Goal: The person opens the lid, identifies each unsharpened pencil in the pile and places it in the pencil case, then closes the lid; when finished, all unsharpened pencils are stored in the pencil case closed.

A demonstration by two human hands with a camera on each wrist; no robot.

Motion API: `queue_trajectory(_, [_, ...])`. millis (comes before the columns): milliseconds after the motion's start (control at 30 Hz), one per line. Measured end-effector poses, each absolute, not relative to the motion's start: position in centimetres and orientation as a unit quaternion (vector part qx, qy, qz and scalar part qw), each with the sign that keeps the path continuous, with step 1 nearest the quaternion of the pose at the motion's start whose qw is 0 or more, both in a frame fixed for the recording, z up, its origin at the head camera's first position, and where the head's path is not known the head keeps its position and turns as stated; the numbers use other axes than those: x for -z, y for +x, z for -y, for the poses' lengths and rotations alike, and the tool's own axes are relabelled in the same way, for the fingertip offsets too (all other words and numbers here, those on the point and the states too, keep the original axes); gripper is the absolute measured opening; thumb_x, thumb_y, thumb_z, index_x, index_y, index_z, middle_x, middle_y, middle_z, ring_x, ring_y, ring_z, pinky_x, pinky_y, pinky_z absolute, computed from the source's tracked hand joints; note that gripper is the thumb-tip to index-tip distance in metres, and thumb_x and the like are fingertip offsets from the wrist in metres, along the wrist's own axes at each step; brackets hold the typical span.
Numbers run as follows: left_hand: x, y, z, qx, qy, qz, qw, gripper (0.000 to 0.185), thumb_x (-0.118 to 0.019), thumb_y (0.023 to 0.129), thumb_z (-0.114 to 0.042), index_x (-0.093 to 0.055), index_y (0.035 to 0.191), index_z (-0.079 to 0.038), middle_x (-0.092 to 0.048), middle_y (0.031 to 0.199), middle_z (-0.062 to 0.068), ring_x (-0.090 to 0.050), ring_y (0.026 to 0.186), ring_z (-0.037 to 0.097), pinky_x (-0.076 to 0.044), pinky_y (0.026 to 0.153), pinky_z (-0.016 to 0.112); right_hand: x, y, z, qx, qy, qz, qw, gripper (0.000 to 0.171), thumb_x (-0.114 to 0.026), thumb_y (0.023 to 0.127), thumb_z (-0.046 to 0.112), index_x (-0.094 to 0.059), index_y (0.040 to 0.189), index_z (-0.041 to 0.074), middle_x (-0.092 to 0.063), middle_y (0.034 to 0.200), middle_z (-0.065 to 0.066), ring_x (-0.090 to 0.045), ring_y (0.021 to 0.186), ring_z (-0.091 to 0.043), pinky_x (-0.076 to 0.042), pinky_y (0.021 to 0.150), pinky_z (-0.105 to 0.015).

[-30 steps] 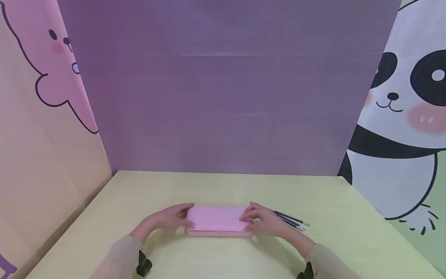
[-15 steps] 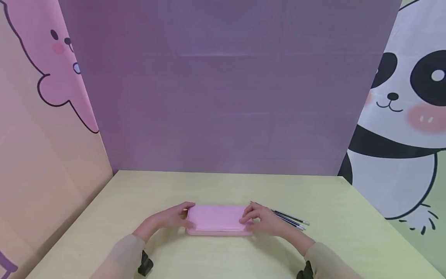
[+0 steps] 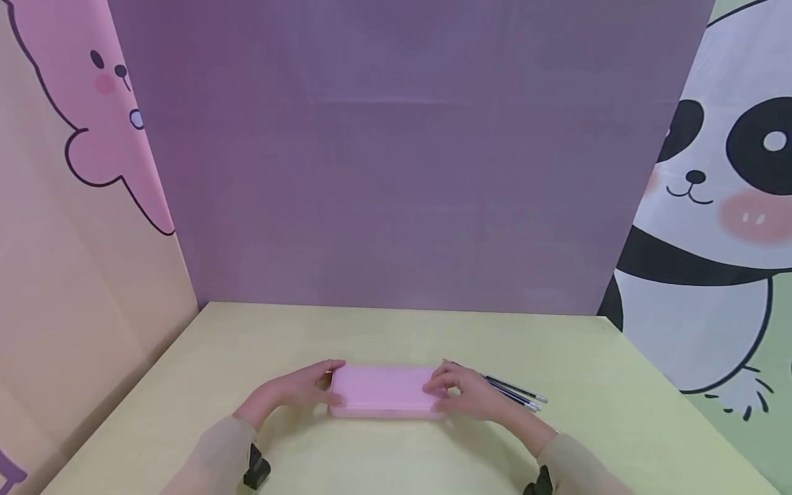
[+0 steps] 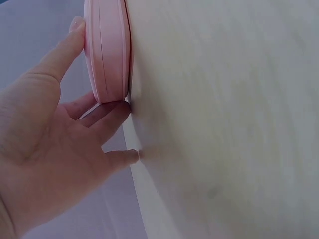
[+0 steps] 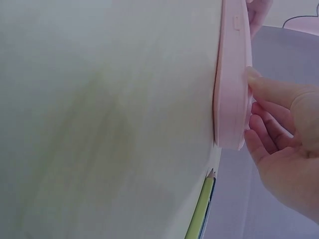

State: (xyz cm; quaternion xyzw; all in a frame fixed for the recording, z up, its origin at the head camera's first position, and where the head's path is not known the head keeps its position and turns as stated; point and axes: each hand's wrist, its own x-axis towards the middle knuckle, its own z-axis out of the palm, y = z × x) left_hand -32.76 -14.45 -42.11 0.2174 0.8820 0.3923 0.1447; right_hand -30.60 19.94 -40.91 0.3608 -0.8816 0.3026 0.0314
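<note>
A long pink pencil case (image 3: 386, 388) lies flat on the table with its lid down. At its left end my left hand (image 3: 304, 385) spans the corner, the thumb on the lid's near edge and fingers round the end and far side. In the left wrist view the case's end (image 4: 110, 59) sits between the left thumb and fingers (image 4: 107, 122). My right hand (image 3: 467, 393) holds the right end, fingers bent over the lid and thumb at the near corner. The right wrist view shows the right thumb (image 5: 274, 89) against the lid's edge, over a closed seam.
Several pencils (image 3: 516, 395) lie loosely together beside and partly behind the right hand. One green pencil (image 5: 200, 206) shows near the case in the right wrist view. A purple backdrop (image 3: 396, 172) rises behind the table (image 3: 297, 460).
The narrow dark gap along the front between lid and base has closed. Both hands stay at their ends of the case, and the view tilts slightly.
</note>
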Motion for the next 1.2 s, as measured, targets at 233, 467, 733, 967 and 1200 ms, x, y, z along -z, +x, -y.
queue_trajectory(233, [42.14, -33.12, 14.54, -0.404, 0.213, -0.877, 0.148, 0.082, -0.073, 0.081, -0.030, -0.030, 0.146, -0.006, -0.031, 0.150, 0.018, -0.033, 0.136, 0.037, -0.030, 0.112, 0.048, 40.82, -31.01, -19.71, -0.317, 0.339, 0.885, 0.027, 0.041, -0.077, 0.077, 0.016, -0.064, 0.112, 0.000, -0.060, 0.102, -0.009, -0.059, 0.094, -0.023, -0.053, 0.087, -0.036])
queue_trajectory(467, [42.09, -33.05, 14.47, -0.402, 0.224, -0.876, 0.144, 0.081, -0.072, 0.082, -0.033, -0.029, 0.147, -0.008, -0.030, 0.151, 0.017, -0.034, 0.136, 0.036, -0.031, 0.112, 0.048, 40.86, -31.10, -19.98, -0.342, 0.326, 0.881, 0.026, 0.048, -0.079, 0.075, 0.015, -0.062, 0.115, -0.005, -0.059, 0.102, -0.012, -0.059, 0.095, -0.028, -0.054, 0.086, -0.037])
queue_trajectory(733, [41.68, -32.82, 14.21, -0.366, 0.233, -0.890, 0.136, 0.080, -0.069, 0.084, -0.037, -0.029, 0.148, -0.010, -0.034, 0.149, 0.016, -0.036, 0.135, 0.035, -0.029, 0.112, 0.051, 40.67, -31.00, -20.33, -0.335, 0.315, 0.888, 0.018, 0.046, -0.078, 0.075, 0.016, -0.063, 0.114, -0.004, -0.058, 0.109, -0.013, -0.060, 0.096, -0.028, -0.053, 0.086, -0.039])
queue_trajectory(967, [41.86, -32.82, 14.11, -0.340, 0.239, -0.901, 0.126, 0.083, -0.066, 0.084, -0.045, -0.027, 0.148, -0.010, -0.034, 0.150, 0.016, -0.034, 0.136, 0.034, -0.028, 0.112, 0.051, 40.54, -31.09, -20.42, -0.331, 0.317, 0.889, 0.015, 0.047, -0.078, 0.075, 0.016, -0.062, 0.116, -0.003, -0.058, 0.107, -0.011, -0.060, 0.099, -0.028, -0.053, 0.087, -0.041])
queue_trajectory(1200, [42.22, -33.01, 13.96, -0.343, 0.228, -0.903, 0.124, 0.085, -0.067, 0.084, -0.044, -0.024, 0.150, -0.011, -0.032, 0.151, 0.013, -0.030, 0.139, 0.032, -0.025, 0.114, 0.051, 40.27, -31.08, -20.64, -0.335, 0.337, 0.880, 0.024, 0.041, -0.074, 0.080, 0.012, -0.062, 0.115, -0.005, -0.060, 0.101, -0.011, -0.060, 0.094, -0.025, -0.054, 0.086, -0.039])
